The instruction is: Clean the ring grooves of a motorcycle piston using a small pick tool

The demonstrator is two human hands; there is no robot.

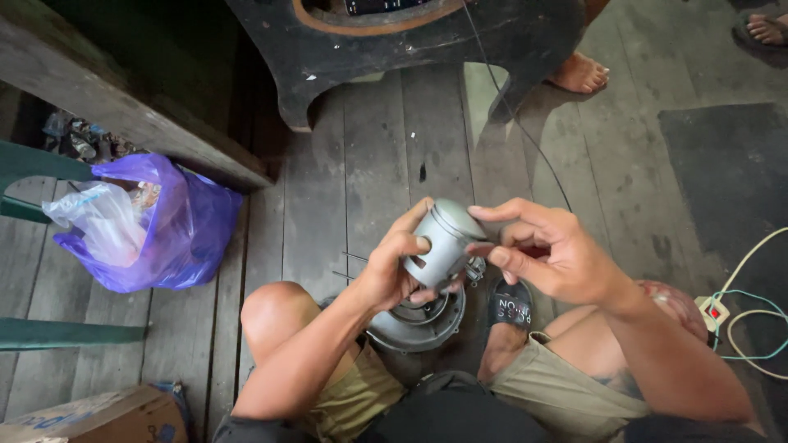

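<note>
The hands [484, 254] work in a tight pocket at the frame's centre, hemmed by two bent knees [275, 308] left and right. Directly beneath them a round metal housing [419, 324] and a black sandal [510, 303] take up the floor. Above the hands, bare wooden floor [369, 156] lies open up to the dark curved furniture base [410, 41]. A thin black cord [525, 131] crosses that gap. Left, a purple plastic bag [156, 226] blocks; lower right, cables and a switch [712, 312].
</note>
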